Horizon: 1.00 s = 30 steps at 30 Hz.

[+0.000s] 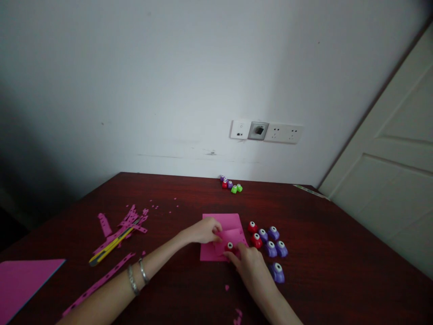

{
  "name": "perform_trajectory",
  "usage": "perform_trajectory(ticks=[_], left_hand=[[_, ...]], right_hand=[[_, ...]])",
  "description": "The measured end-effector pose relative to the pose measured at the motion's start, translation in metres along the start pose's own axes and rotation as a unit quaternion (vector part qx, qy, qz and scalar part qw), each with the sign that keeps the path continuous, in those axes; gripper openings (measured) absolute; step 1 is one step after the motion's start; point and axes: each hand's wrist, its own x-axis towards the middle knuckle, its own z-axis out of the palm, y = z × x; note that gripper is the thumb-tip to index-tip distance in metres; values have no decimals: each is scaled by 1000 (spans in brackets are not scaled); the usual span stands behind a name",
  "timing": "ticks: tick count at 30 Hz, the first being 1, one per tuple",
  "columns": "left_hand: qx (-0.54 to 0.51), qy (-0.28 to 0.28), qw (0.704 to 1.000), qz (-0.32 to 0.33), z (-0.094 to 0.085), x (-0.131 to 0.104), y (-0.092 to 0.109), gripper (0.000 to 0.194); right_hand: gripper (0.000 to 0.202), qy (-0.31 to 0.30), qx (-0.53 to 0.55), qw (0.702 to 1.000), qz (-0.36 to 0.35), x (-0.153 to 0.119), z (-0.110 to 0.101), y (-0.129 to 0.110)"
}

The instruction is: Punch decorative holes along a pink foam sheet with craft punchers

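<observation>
My left hand [204, 230] is closed in a pinch on the left edge of a small pink paper sheet [233, 235]. A red craft punch [229, 246] sits at the lower edge of that sheet. My right hand [251, 262] is closed around the punch's right side, thumb below and fingers above, partly hiding it. Beneath both lies a larger pink sheet [221, 219] flat on the table. Just right of my right hand are two more red punches [256, 240] and several purple punches [271, 249].
Pink punched strips [130, 219] and a yellow utility knife [113, 246] lie at left. A pink sheet stack [27, 284] is at the near left. Small punches [230, 184] stand by the wall under the sockets [283, 133]. Paper bits dot the dark red table [331, 253].
</observation>
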Motion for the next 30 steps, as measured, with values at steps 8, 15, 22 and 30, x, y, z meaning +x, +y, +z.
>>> perform_trajectory(ticks=[8, 15, 22, 30], left_hand=[[101, 12, 994, 41, 6, -2, 1, 5], [155, 58, 985, 42, 5, -5, 3, 34], [131, 100, 984, 64, -7, -7, 10, 26], [25, 77, 994, 68, -20, -2, 20, 23]], right_hand=[[31, -12, -27, 999, 15, 0, -1, -3], [30, -2, 30, 999, 21, 0, -8, -3], [26, 0, 185, 983, 15, 4, -35, 17], [24, -208, 332, 919, 47, 34, -64, 23]])
